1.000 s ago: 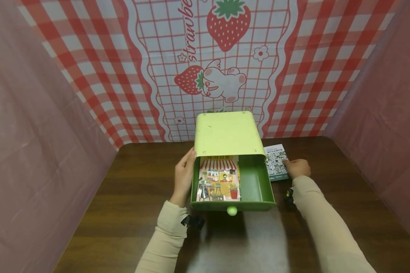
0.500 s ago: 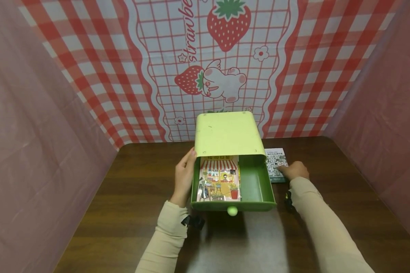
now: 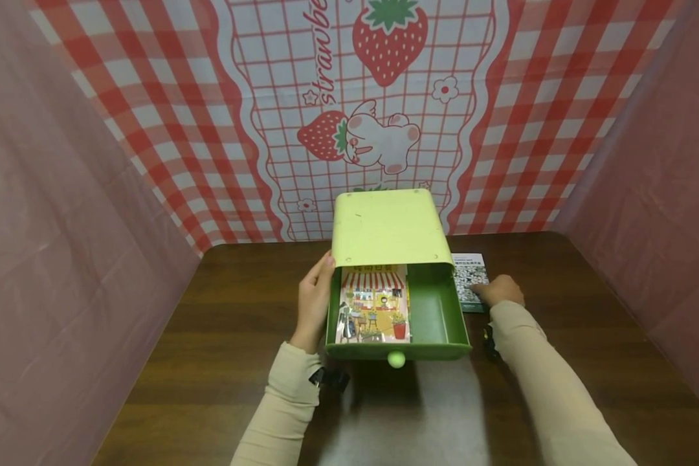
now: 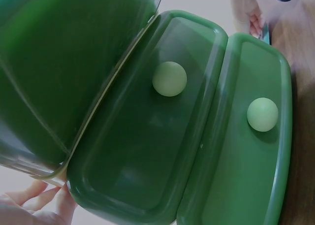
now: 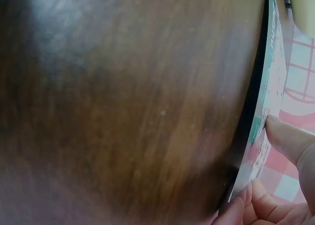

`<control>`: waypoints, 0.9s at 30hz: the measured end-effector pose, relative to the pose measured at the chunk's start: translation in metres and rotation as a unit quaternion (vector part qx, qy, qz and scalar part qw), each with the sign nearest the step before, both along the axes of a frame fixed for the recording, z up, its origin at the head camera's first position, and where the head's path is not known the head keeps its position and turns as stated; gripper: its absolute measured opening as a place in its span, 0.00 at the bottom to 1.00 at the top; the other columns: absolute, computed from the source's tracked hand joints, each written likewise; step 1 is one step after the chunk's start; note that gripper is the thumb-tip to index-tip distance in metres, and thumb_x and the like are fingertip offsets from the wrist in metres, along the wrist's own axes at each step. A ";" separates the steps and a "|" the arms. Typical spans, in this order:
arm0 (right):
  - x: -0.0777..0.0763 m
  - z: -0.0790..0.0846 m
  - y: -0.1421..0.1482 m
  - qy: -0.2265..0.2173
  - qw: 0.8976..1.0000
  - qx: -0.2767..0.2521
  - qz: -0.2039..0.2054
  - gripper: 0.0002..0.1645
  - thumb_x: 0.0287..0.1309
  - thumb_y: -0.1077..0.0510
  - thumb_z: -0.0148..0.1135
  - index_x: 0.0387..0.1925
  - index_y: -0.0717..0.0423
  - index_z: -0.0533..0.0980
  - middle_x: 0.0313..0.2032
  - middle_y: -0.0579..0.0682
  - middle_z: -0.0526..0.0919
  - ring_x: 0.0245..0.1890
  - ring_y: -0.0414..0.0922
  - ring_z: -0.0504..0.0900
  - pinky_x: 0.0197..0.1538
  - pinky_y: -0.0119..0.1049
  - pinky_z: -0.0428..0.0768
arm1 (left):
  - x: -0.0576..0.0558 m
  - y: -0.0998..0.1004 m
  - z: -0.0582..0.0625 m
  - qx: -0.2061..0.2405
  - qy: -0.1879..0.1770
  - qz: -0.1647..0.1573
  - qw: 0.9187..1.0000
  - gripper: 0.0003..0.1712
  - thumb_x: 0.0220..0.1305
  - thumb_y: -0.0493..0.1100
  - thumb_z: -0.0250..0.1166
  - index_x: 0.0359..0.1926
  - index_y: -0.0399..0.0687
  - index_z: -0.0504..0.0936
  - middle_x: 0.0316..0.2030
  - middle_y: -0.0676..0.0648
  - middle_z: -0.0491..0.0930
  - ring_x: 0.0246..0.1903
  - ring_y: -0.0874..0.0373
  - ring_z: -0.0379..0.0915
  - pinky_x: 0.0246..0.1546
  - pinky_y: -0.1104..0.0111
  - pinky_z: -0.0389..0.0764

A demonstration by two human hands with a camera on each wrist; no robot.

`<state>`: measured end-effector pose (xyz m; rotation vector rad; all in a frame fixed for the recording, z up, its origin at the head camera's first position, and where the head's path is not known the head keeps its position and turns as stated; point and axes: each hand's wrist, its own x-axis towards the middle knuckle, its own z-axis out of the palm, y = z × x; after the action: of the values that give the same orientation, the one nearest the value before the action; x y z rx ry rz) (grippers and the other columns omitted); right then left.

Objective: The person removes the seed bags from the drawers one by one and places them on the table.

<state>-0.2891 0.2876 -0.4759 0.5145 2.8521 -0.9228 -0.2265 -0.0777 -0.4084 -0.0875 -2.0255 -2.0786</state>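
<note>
My left hand [image 3: 313,301] grips the left side of a light-green drawer cabinet [image 3: 390,226]. Its top drawer [image 3: 437,320] is pulled out, and inside at the left lies a glossy packet [image 3: 375,307] printed with a striped-awning shop. Below, in the left wrist view, two pushed-in drawers show round knobs [image 4: 170,79]. To the cabinet's right, my right hand [image 3: 503,291] pinches a seed packet [image 3: 468,275] with white flowers on its face. The right wrist view has the thumb [image 5: 288,139] on the printed face and the fingertips curled behind its edge. The cabinet hides part of the packet's left side.
A brown wooden table [image 3: 227,349] carries everything, with a bright reflection in front of the cabinet. Close behind hangs a strawberry-print checked cloth [image 3: 378,110]. Pink curtains [image 3: 76,259] close off both sides.
The seed packet has turned from slanted to nearly straight and slid a little toward the cabinet. My right hand shifted slightly left with it. My left hand and the cabinet stay put.
</note>
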 end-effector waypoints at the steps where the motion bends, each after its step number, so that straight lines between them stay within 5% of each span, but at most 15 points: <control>1: 0.000 0.000 -0.001 0.000 1.000 0.003 -0.002 0.37 0.58 0.41 0.61 0.42 0.77 0.78 0.41 0.72 0.82 0.35 0.60 0.82 0.30 0.47 0.80 | 0.000 0.000 0.000 0.000 0.001 0.002 1.000 0.27 0.74 0.54 0.53 0.68 0.48 0.71 0.68 0.46 0.70 0.70 0.50 0.63 0.72 0.55 0.63; 27: -0.006 0.005 0.002 0.022 1.000 0.017 0.012 0.28 0.60 0.44 0.60 0.25 0.67 0.79 0.27 0.62 0.82 0.27 0.54 0.79 0.25 0.42 0.77 | 0.001 -0.001 0.005 0.001 -0.022 -0.004 1.000 0.25 0.76 0.48 0.52 0.68 0.43 0.70 0.68 0.43 0.68 0.71 0.48 0.60 0.73 0.55 0.61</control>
<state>-0.2948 0.2893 -0.4708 0.4668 2.9118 -0.8946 -0.2257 -0.0784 -0.4032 -0.0509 -2.0506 -2.1065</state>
